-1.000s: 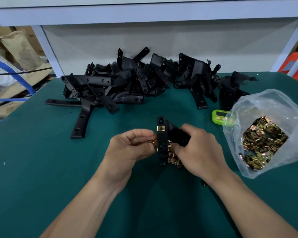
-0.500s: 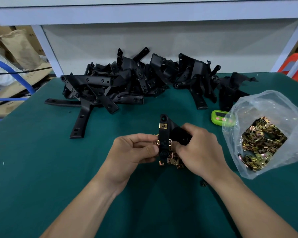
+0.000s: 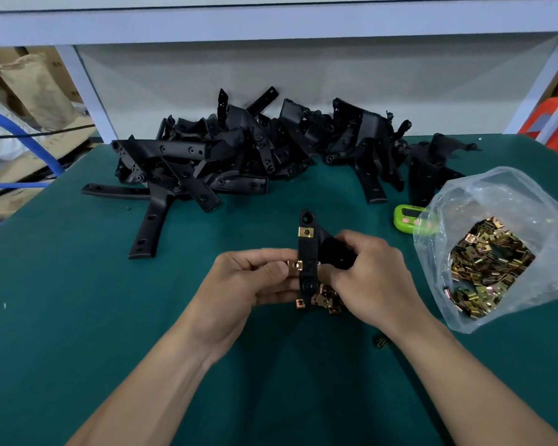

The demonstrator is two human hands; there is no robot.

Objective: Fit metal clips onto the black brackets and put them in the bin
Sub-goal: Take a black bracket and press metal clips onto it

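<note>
We see both hands meeting over the middle of a dark green, felt-like surface (image 3: 78, 317). The right hand (image 3: 371, 278) curls its fingers and thumb round the thick, angled body of a black bracket (image 3: 306, 252). It is a matte moulded piece, and its flat, narrow arm points to twelve o'clock, ending in a rounded tip with a hole in it. One metal clip (image 3: 305, 232), a small square of shiny brass-coloured sheet with a hole in its middle, sits across that arm just below the tip. The left hand (image 3: 248, 281) pinches a second clip (image 3: 295, 265) of the same kind between thumb and forefinger. Its edge touches the arm's nine o'clock side, partway down. We cannot tell whether it is seated.

At six o'clock from the bracket a small heap of loose clips (image 3: 322, 299) lies on the surface, partly hidden by the right hand. A single dark clip (image 3: 380, 342) lies alone at five o'clock, just beside the right wrist.

At three o'clock from the hands a clear, crinkled plastic bag (image 3: 496, 194) stands open, holding a glinting mass of gold-toned clips (image 3: 490, 252). At the bag's nine o'clock edge sits a rounded lime-green plastic device (image 3: 406, 217), partly behind the film.

At twelve o'clock, along the far edge, we see a tangled pile of black brackets (image 3: 255, 156), all dull and dotted with holes. One long bracket (image 3: 150, 226) lies apart at ten o'clock.
</note>
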